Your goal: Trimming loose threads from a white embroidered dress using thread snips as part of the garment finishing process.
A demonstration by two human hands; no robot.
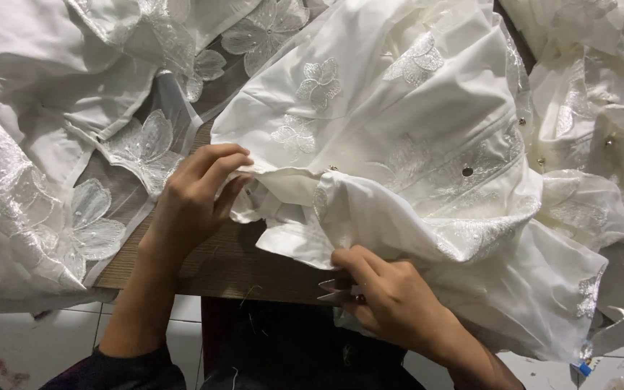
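Hands at the wooden table's (218, 267) near edge, frame centre.
Left hand (193, 202) pinches white embroidered cotton garment's (413, 144) folded hem; right hand (391, 300) closed around small metal snips (335, 290).

The white garment (427, 144) you handled was smooth, matt woven cloth with raised embroidered flowers and small shiny metallic studs. The snips (337, 291) in your right hand (391, 303) were bright bare metal. The table (218, 267) showed matt brown wood grain. Sheer netting (120, 191) carried glossier stitched petals.
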